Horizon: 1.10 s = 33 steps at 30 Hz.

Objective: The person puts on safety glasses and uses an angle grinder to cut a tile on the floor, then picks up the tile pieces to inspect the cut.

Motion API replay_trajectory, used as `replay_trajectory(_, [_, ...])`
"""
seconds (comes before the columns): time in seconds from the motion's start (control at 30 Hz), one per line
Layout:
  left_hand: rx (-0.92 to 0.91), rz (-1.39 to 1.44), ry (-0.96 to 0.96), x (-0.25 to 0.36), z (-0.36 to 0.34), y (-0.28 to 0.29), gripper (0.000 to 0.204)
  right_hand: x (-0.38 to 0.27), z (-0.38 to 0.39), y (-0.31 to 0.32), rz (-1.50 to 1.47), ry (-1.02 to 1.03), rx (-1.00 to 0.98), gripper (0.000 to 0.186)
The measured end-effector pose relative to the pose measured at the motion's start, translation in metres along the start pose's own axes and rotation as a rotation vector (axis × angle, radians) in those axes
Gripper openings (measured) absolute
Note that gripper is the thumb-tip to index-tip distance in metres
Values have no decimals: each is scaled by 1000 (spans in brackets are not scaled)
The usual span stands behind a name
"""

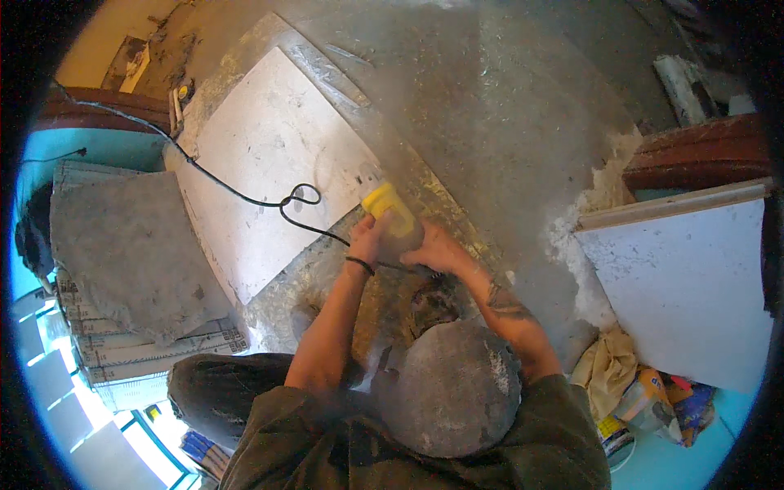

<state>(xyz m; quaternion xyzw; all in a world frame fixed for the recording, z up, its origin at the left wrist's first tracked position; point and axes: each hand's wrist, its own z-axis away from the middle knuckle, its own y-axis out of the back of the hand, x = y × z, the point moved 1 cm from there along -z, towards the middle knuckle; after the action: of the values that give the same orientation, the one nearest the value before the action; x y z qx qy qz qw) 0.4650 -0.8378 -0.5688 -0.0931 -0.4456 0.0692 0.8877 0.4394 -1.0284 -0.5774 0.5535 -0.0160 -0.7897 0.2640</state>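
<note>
A yellow corded power tool (382, 202) sits between my hands at the right-hand corner of a white sheet (253, 155). Its lower body is blurred, so I cannot make out its exact kind. My left hand (370, 238), with a dark band at the wrist, is closed on the tool's left side. On the other side, my right hand (439, 247) curls round its near right end, with some fingers hidden. A black cord (237, 193) crosses the sheet from the upper left, makes a loop, and passes under my left wrist.
Dusty grey sheets (131, 245) are stacked at the left. To the right, a white panel (678, 269) leans near crumpled bags (645, 392). A worn, stained board (425, 192) lies under the white sheet. A rounded grey cloth shape (449, 388) rises between my forearms.
</note>
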Motion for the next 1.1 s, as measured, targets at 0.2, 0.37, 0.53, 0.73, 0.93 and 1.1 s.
replay_trajectory(0.2, [11,3,21,5,-3,3,39,-14,4,6,-25,11,22,78])
replay_trajectory(0.37, [-154,215,-172,39,14,13,44,-69,14,-3,18,-51,19,87])
replay_trajectory(0.53, [-219,145,-205,83,12,26,66,-119,13,21,-87,82,142,73])
replay_trajectory(0.73, [-236,152,-235,113,3,6,65,-127,-1,47,-138,3,50,75])
replay_trajectory(0.93, [-222,-181,-185,181,-20,-5,50,-142,-49,58,-349,193,176,74])
replay_trajectory(1.1, [-370,-1198,79,301,-8,12,87,-206,-58,121,-378,356,194,63])
